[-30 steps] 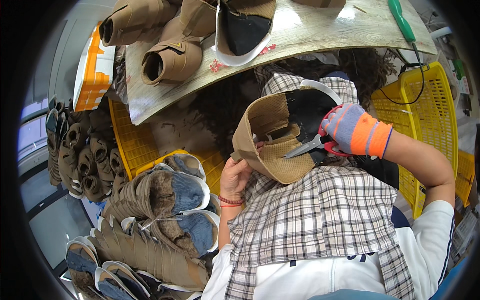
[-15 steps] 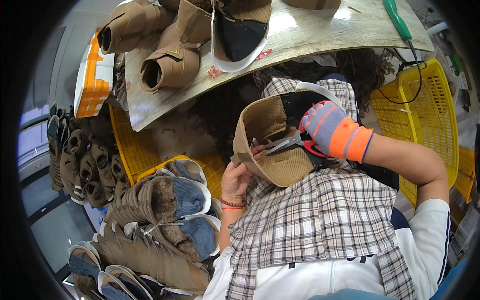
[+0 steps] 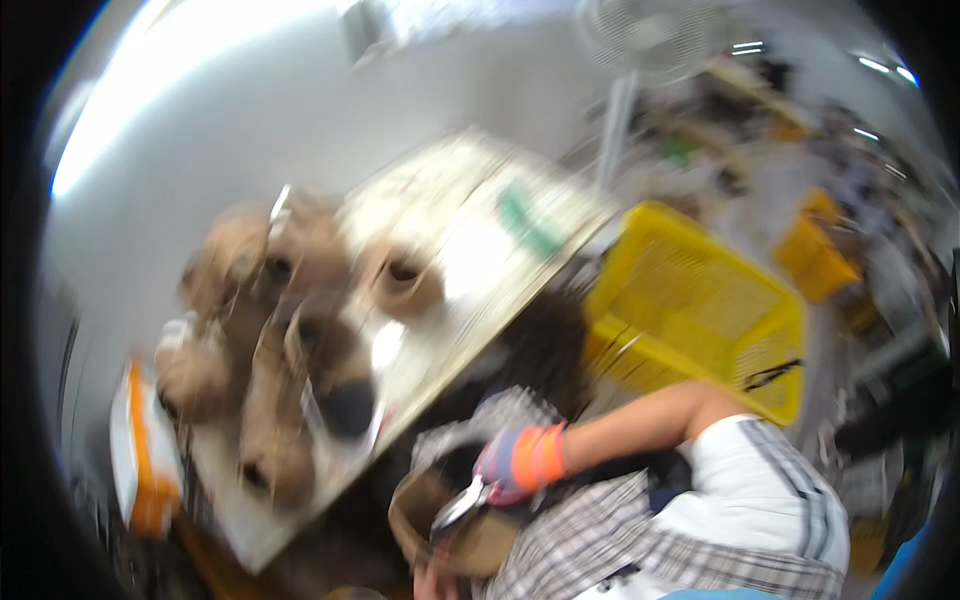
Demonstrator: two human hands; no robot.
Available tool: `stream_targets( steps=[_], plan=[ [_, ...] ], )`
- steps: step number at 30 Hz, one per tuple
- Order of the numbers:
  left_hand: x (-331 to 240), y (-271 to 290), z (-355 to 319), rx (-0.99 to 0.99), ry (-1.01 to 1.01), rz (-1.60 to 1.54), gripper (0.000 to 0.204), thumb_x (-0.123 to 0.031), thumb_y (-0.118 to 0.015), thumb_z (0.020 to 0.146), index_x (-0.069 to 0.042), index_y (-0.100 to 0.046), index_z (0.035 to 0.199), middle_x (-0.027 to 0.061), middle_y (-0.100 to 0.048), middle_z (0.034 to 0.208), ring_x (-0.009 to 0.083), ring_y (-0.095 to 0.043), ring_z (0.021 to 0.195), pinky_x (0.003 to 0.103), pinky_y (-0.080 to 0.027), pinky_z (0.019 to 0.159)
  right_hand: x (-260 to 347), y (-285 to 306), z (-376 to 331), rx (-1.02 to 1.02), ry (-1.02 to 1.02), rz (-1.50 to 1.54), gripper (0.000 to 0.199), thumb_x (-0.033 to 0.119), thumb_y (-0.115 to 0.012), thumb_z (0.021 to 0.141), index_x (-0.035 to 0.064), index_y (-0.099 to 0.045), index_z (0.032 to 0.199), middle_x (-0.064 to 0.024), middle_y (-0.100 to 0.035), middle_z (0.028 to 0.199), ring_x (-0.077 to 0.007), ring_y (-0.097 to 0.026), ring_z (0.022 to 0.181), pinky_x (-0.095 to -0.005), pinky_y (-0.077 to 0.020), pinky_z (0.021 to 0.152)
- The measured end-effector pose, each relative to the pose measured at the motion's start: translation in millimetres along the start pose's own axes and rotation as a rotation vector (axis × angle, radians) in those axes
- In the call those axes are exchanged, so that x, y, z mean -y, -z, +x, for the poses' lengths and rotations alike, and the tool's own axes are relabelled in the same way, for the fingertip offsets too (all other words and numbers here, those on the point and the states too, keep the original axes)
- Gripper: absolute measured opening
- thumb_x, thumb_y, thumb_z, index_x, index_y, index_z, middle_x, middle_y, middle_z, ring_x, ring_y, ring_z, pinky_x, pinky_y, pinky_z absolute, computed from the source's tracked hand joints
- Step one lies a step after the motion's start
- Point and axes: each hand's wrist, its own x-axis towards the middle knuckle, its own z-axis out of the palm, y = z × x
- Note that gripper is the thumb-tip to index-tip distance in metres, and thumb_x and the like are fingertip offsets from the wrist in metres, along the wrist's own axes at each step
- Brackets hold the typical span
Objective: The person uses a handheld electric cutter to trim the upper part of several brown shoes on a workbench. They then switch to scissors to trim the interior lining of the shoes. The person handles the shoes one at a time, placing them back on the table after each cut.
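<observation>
In my lap, over a checked apron (image 3: 565, 540), rests a brown shoe upper (image 3: 487, 545) with its opening facing up. My right hand (image 3: 512, 465), in a grey and orange glove, is closed on a pair of scissors (image 3: 460, 507). Their blades reach into the upper toward its left side. At the lower edge of the picture, my left hand (image 3: 434, 580) grips the upper's near left rim, close to the blade tips. Motion blur hides the fine detail of its fingers and of any thread there.
Several brown shoe uppers (image 3: 275, 450) stand on the left part of the pale table (image 3: 455, 335). A green-handled tool (image 3: 527, 222) lies at its right. Beyond are a yellow basket (image 3: 690, 310), a white fan (image 3: 655, 35) and an orange-and-white box (image 3: 148, 455).
The view has swung up and to the right, bringing the fan and more of the room in. My hands, the scissors and the upper now sit lower in the picture. Both holds persist.
</observation>
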Motion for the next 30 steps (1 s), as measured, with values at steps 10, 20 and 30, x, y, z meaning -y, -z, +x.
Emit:
stream_targets(
  steps=[10,20,30],
  plan=[
    [-41,-15,3,0.054,0.000,-0.107,0.046,-0.012,-0.054,0.092,0.003,-0.044,0.134,0.0203,-0.054,0.130,0.0315,-0.053,0.120,0.043,-0.039,0.106,13,7,-6,-0.119,0.183,-0.001,0.038,0.037,-0.071,0.071,0.0057,-0.066,0.092,-0.0169,-0.067,0.085,-0.0361,-0.065,0.079,-0.0437,-0.0518,0.068],
    [-37,28,-43,0.067,0.147,-0.214,0.053,-0.014,-0.060,0.090,0.009,-0.041,0.134,0.0202,-0.052,0.133,0.0288,-0.052,0.122,0.040,-0.039,0.106,15,42,1,0.227,0.091,-0.018,0.032,0.034,-0.070,0.069,0.0113,-0.071,0.091,-0.0129,-0.068,0.083,-0.0332,-0.065,0.080,-0.0417,-0.0517,0.069],
    [-15,43,-37,0.073,0.126,-0.374,0.048,-0.010,-0.064,0.088,0.012,-0.048,0.128,0.0211,-0.053,0.131,0.0271,-0.055,0.117,0.039,-0.041,0.103,-11,23,4,0.135,0.167,-0.251,0.043,0.044,-0.075,0.067,0.0087,-0.066,0.090,-0.0116,-0.063,0.079,-0.0300,-0.061,0.077,-0.0387,-0.0483,0.073]
  ],
)
